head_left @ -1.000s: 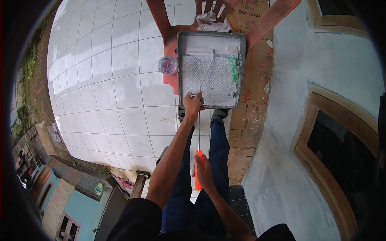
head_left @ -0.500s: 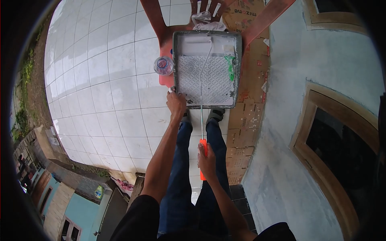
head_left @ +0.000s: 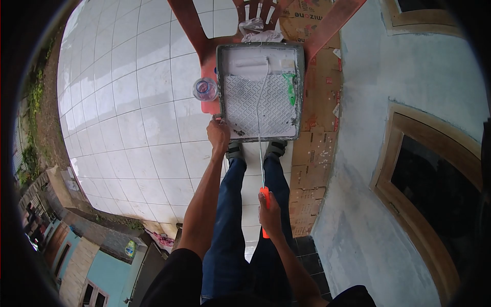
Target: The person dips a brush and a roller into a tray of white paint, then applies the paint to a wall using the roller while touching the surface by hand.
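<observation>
Left hand (head_left: 218, 135) had shifted from the roller rod (head_left: 262, 163) to the tray's (head_left: 243, 102) near left edge, its grip unclear, while the right hand (head_left: 270, 212) gripped the orange handle (head_left: 264, 192).

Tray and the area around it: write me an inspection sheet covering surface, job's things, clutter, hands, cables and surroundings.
Surface: red chair bearing the tray.
Job's things: roller, its sleeve in the tray's far end; green-handled brush lying in the tray.
Clutter: clear bottle left of the tray; crumpled white sheet by the chair's back.
Hands: right hand closed on the roller; left hand at the tray's near left corner, grip unclear.
Cables: nothing seen.
Surroundings: tiled floor, paint-spotted cardboard along the wall, wood-framed window.
</observation>
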`<action>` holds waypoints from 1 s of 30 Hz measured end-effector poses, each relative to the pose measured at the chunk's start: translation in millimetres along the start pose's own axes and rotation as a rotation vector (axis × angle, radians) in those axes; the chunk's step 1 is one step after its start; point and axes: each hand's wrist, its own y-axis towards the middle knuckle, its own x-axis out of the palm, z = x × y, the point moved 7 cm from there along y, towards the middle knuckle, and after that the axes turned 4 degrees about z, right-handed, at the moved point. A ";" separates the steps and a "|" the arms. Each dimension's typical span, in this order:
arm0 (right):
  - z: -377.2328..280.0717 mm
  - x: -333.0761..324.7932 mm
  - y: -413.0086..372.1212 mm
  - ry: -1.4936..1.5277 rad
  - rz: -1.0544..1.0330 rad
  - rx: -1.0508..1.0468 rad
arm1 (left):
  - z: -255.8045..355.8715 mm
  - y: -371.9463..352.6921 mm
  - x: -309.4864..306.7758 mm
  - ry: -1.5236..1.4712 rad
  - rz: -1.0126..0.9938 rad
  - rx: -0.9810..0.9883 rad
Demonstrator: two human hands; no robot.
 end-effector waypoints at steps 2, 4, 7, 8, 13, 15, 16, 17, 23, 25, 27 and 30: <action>-1.1 12.7 9.0 0.049 -0.045 0.085 | -2.6 2.0 -0.2 0.018 -0.006 -0.013; -16.8 19.4 13.7 0.052 -0.033 0.060 | -2.2 1.3 0.2 -0.005 -0.007 -0.016; -24.9 25.0 4.9 0.054 -0.063 0.111 | -5.3 2.6 1.5 0.040 0.013 -0.002; -21.9 28.1 0.2 0.053 -0.107 0.184 | -7.0 4.2 1.9 0.040 0.014 0.001; -24.3 8.0 -21.1 -0.051 -0.080 0.118 | -14.1 7.9 4.6 0.075 -0.003 -0.043; -18.1 6.5 -22.4 -0.077 -0.101 0.153 | -14.4 8.3 3.9 0.083 -0.013 -0.054; -17.4 5.3 -20.6 -0.062 -0.075 0.124 | -14.9 7.9 4.0 0.090 -0.024 -0.068; -17.7 3.4 -19.8 -0.049 -0.048 0.096 | -15.0 7.1 3.5 0.091 -0.027 -0.069; -44.8 25.0 6.0 -0.074 -0.097 0.125 | -13.1 5.5 2.4 0.056 -0.012 -0.010; -40.0 31.8 2.3 -0.060 -0.084 0.141 | -15.5 8.0 3.5 0.064 -0.017 -0.024; -45.4 27.4 -4.5 -0.054 -0.034 0.097 | -17.8 10.0 4.7 0.081 -0.017 -0.029; -28.7 17.4 -18.5 -0.028 -0.041 0.127 | -17.4 9.4 5.7 0.078 -0.026 -0.039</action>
